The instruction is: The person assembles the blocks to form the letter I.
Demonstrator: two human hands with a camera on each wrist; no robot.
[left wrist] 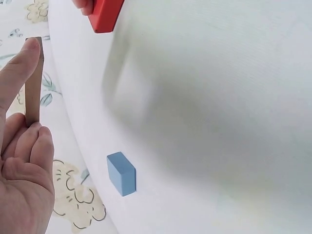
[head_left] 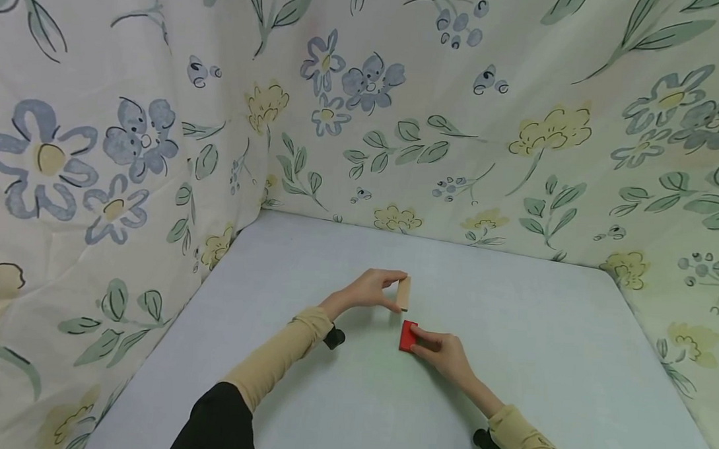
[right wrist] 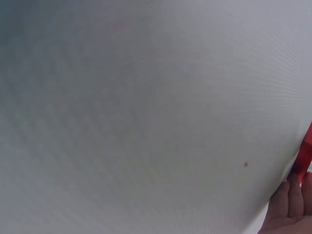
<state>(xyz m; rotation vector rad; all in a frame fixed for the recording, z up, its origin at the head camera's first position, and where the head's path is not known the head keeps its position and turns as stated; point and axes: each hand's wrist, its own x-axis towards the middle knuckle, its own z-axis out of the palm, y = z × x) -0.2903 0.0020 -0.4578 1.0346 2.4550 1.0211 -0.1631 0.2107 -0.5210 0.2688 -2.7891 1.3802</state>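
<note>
My left hand (head_left: 364, 291) pinches a flat, light wooden block (head_left: 403, 293) by its two ends, thumb at one end and fingertips at the other. In the left wrist view this wooden block (left wrist: 33, 92) appears raised off the table. Just below it in the head view, my right hand (head_left: 448, 356) grips a red block (head_left: 408, 336) by its right side. Only a sliver of the red block (right wrist: 304, 158) shows at the right wrist view's edge. A blue block (left wrist: 121, 173) lies on the table in the left wrist view; it cannot be made out in the head view.
Both hands work over a white table (head_left: 540, 336) with rounded far corners. Flower-patterned cloth (head_left: 368, 159) hangs along its back and sides. Black wrist cameras (head_left: 334, 337) sit below the sleeves.
</note>
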